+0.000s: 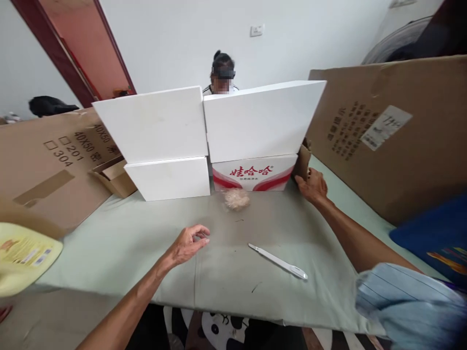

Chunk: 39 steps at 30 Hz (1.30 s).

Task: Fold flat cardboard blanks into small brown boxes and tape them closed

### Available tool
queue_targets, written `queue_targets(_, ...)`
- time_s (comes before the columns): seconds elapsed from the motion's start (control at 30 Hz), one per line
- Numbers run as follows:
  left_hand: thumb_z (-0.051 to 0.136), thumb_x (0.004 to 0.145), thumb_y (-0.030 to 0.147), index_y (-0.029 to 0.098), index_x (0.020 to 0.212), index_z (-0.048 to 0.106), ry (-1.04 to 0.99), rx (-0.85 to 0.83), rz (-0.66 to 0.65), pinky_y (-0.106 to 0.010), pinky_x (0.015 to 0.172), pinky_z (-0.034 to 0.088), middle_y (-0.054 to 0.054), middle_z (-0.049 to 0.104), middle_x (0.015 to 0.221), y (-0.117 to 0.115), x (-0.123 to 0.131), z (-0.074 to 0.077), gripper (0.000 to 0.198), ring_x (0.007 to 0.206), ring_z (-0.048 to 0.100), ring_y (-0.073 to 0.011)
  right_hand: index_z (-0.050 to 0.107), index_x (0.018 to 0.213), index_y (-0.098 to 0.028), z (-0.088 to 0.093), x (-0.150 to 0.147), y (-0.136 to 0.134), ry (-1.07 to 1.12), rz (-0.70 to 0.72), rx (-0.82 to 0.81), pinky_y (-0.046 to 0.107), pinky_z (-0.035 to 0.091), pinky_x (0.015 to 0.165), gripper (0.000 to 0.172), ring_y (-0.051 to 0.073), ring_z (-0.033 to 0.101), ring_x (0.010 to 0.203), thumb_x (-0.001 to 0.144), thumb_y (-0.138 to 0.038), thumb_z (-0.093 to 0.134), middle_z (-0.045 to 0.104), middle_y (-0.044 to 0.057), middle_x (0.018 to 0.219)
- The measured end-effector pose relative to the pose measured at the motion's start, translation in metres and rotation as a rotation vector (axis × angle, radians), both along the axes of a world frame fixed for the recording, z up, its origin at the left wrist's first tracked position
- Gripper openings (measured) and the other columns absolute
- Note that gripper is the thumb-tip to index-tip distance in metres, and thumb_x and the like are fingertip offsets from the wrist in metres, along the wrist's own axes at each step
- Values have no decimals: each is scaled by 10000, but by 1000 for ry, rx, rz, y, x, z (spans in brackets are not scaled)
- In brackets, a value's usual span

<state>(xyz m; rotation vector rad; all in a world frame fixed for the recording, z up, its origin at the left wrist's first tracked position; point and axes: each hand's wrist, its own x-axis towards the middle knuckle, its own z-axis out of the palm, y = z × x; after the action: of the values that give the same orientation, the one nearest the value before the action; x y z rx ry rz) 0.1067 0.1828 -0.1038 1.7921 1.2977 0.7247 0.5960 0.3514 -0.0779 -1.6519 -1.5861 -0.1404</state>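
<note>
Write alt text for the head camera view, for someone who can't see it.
A person's left hand, fingers curled, is low over a pale green table cloth while the right hand touches a cardboard flap beside stacked white boxes. A white-handled blade and a fluffy tuft lie on the cloth; another person sits behind the boxes.

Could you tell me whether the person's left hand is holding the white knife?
No, the white knife lies alone on the green cloth, apart from the left hand, whose fingers are curled.
</note>
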Motion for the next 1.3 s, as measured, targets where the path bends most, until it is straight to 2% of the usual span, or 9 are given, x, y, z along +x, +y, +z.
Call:
queue_targets(0.1,687,894,382,209,1075,796,-9,-3,75,-327,834,576,-91,822,1089,-30,-19,-19,273,1064,752,-255,683,1333,-206,-11,2,-16,127,-67,111,646,485,1054,405,459,620,1270,995,-427,671,700,228,1224)
queue_targets(0.23,688,892,328,205,1030,798,-14,31,182,-301,801,568,-79,810,1047,-57,-37,-33,215,992,744,-227,696,1346,-263,-30,-37,-53,61,57,200,704,511,1023,407,494,652,1215,1070,-510,528,708,221,1206)
queue_targets(0.47,737,819,248,196,1021,812,76,116,351,-275,730,570,-53,794,951,-46,-82,-37,221,843,745,-197,690,1221,-255,-80,-190,-165,-236,720,253,422,626,869,199,281,768,1021,1130,-337,533,771,107,1117)
queue_targets(0.6,727,777,208,187,1118,787,197,181,576,-312,784,609,-94,787,1152,5,-156,-12,347,882,764,-216,680,1153,-233,-95,-225,-197,-260,827,217,354,599,792,165,219,746,892,1138,-257,517,760,78,1032)
queue_targets(0.77,679,836,243,161,1465,627,378,288,844,-453,1010,604,-176,658,1478,82,-253,53,637,969,751,-264,688,1078,-236,-94,-224,-198,-252,824,237,356,576,753,187,227,725,851,1133,-244,510,755,77,967)
queue_targets(0.87,666,891,288,143,1607,492,480,351,883,-497,1162,522,-210,536,1636,118,-283,87,751,1145,725,-317,705,1085,-247,-97,-223,-197,-249,812,232,382,586,757,187,246,738,874,1120,-247,521,767,85,985)
queue_targets(0.97,653,914,288,140,1647,437,580,376,886,-498,1266,422,-205,456,1711,145,-292,102,778,1410,606,-372,726,1106,-268,-101,-222,-197,-227,809,216,410,602,784,189,259,750,891,1106,-251,537,778,86,1007)
queue_targets(1.13,712,930,435,109,1557,505,721,303,980,-636,1191,437,-311,462,1657,158,-299,106,737,1511,479,-529,738,1102,-270,-106,-219,-197,-192,821,181,409,598,780,193,255,745,879,1102,-250,546,773,85,1000)
queue_targets(1.3,773,846,691,90,1438,593,847,216,995,-689,1148,426,-361,530,1570,133,-318,112,863,1499,431,-591,727,1108,-259,-105,-221,-197,-200,819,187,406,586,794,179,252,734,873,1103,-235,549,765,84,996)
